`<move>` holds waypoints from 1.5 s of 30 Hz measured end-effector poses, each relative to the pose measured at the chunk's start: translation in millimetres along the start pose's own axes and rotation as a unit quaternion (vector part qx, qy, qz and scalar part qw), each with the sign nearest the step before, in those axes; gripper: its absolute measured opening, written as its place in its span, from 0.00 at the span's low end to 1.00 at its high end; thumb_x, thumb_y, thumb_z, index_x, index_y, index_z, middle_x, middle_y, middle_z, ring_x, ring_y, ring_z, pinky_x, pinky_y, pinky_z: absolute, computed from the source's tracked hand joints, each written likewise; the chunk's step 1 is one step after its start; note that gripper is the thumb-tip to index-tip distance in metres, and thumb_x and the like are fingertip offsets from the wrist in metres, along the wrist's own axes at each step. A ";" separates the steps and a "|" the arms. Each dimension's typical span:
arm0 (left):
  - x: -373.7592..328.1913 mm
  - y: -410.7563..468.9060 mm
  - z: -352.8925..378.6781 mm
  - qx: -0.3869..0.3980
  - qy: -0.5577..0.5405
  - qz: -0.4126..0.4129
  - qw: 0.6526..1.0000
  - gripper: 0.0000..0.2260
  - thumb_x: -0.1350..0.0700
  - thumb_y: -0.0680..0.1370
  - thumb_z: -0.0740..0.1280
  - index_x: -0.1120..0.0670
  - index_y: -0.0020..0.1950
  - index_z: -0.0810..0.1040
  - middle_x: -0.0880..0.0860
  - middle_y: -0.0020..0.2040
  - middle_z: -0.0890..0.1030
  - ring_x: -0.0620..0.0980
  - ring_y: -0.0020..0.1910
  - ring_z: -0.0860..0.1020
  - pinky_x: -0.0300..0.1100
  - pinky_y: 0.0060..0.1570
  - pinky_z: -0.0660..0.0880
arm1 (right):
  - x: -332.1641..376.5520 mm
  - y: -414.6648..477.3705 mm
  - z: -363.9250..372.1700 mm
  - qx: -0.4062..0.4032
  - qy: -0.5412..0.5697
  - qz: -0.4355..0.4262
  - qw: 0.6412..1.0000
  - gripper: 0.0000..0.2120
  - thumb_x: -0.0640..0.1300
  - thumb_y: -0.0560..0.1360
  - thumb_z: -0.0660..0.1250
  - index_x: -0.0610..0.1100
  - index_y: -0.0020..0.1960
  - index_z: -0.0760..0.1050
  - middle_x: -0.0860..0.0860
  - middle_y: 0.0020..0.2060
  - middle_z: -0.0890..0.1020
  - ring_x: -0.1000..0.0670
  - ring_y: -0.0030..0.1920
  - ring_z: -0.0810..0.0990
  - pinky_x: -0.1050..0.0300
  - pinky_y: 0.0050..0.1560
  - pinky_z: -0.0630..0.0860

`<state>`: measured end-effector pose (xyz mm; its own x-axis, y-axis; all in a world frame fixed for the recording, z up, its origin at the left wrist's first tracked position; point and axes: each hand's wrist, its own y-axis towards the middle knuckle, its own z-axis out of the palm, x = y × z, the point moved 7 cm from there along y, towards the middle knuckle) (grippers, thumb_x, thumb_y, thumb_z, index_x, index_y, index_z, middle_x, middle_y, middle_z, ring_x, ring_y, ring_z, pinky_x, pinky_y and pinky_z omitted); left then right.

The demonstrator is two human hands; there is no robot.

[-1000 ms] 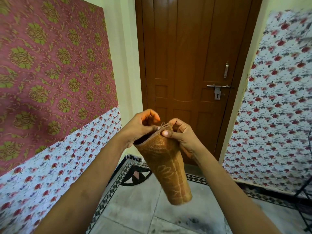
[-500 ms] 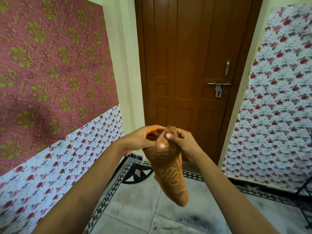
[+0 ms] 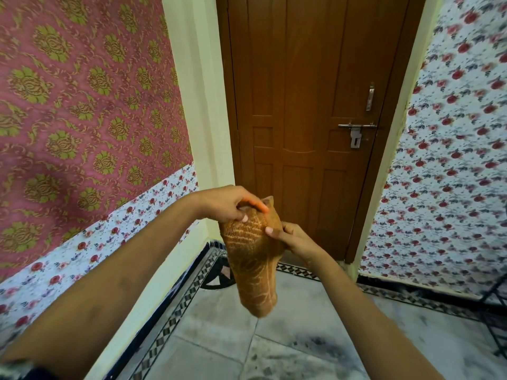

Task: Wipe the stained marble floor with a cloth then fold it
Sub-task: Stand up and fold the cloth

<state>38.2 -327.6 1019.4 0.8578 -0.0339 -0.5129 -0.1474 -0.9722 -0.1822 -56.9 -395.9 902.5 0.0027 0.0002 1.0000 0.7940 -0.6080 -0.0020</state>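
- Left grip [image 3: 227, 205] is clamped on the top of the cloth [image 3: 253, 259], fingers curled over the upper edge and thumb pressed into the front.
- Right grip [image 3: 297, 241] sits just below and to the right of the left one, pinching the cloth's right side with the thumb on the patterned face.
- The two grips are close together, with only the bunched top of the cloth between them.
- The cloth is orange-brown with pale woven lines and gathered into a narrow hanging bundle. A small corner pokes up just right of the left grip's fingertips.
- Its lower end dangles well below both grips, in the air and clear of the marble floor [image 3: 219, 327].
- Down there the floor is grey-white slabs, and a dark smudgy stain [image 3: 310, 344] lies below the grips, a little right of the cloth's hanging tip.
- A black-and-white patterned border [image 3: 186, 296] runs along the floor's edge, below and left of the left grip.
- Beyond the grips is a closed brown wooden door [image 3: 301, 105], its slide bolt [image 3: 356, 131] above and to the right of the right grip.
- Pink wallpaper [image 3: 82, 91] with green-gold medallions covers the wall left of the left grip.
- Floral wallpaper [image 3: 452, 165] covers the wall right of the right grip.
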 end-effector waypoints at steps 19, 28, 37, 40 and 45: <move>32.5 -20.9 -77.4 -0.148 -0.153 -0.051 0.976 0.25 0.65 0.74 0.69 0.37 0.61 0.74 0.48 0.62 0.72 0.46 0.53 0.76 0.38 0.44 0.79 | -82.7 -17.9 -48.3 -0.183 0.129 0.109 0.969 0.20 0.54 0.68 0.72 0.41 0.53 0.75 0.43 0.53 0.80 0.45 0.52 0.79 0.55 0.43 0.78; -8.9 -3.6 -36.5 -0.183 0.027 0.055 0.981 0.29 0.63 0.74 0.68 0.43 0.71 0.67 0.44 0.69 0.66 0.43 0.59 0.68 0.25 0.40 0.74 | -86.2 1.6 1.8 -0.243 0.353 0.199 0.881 0.31 0.59 0.79 0.54 0.43 0.75 0.55 0.40 0.73 0.62 0.39 0.72 0.61 0.41 0.69 0.60; -19.7 -5.1 46.6 -0.020 -0.089 0.081 0.993 0.27 0.59 0.75 0.69 0.33 0.66 0.68 0.42 0.70 0.66 0.46 0.64 0.69 0.44 0.58 0.75 | -61.1 10.6 53.8 -0.079 0.585 0.062 0.805 0.34 0.67 0.74 0.50 0.43 0.65 0.72 0.38 0.56 0.81 0.37 0.59 0.76 0.44 0.53 0.74; -14.4 -8.9 46.4 -0.011 -0.204 0.070 0.976 0.26 0.61 0.75 0.69 0.30 0.61 0.71 0.39 0.64 0.70 0.46 0.60 0.73 0.40 0.49 0.78 | -71.4 7.2 54.9 -0.094 0.574 0.077 0.810 0.35 0.69 0.73 0.48 0.45 0.68 0.69 0.37 0.62 0.75 0.35 0.63 0.72 0.40 0.59 0.71; -2.6 -10.5 40.6 -0.021 -0.294 0.061 0.954 0.24 0.61 0.74 0.70 0.36 0.62 0.73 0.46 0.67 0.70 0.49 0.64 0.72 0.45 0.57 0.77 | -79.5 3.8 65.9 -0.106 0.590 0.113 0.792 0.39 0.71 0.72 0.48 0.47 0.72 0.64 0.38 0.70 0.67 0.34 0.68 0.66 0.34 0.67 0.61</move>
<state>17.4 -307.9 988.6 0.4095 -0.0228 -0.9120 -0.1982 -0.9780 -0.0646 -14.0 -345.9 822.9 -0.5390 -0.7946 0.2794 0.7342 -0.6058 -0.3066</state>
